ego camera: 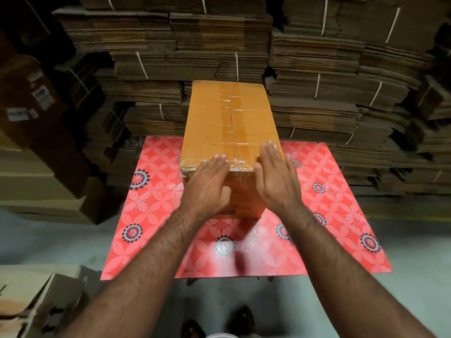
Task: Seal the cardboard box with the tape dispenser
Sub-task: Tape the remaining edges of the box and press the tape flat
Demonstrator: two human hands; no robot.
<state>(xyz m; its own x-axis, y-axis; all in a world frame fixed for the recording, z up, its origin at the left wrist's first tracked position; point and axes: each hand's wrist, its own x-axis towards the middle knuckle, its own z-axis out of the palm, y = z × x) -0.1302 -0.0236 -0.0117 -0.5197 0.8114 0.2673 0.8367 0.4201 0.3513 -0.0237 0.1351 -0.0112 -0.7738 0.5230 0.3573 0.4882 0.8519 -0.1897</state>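
Note:
A tall brown cardboard box [229,123] stands on a table covered with a red flowered cloth [156,215]. Clear tape runs down the middle seam of its top and across the near end. My left hand [207,186] lies with straight fingers over the box's near top edge, at the left corner. My right hand [275,176] is held flat with straight fingers against the near right corner of the box. Neither hand holds anything. No tape dispenser is in view.
Bundled stacks of flattened cardboard [317,81] fill the wall behind the table. More cartons [44,142] pile up at the left, and loose cardboard [31,301] lies at the lower left. Grey floor and my feet [219,320] show below the table.

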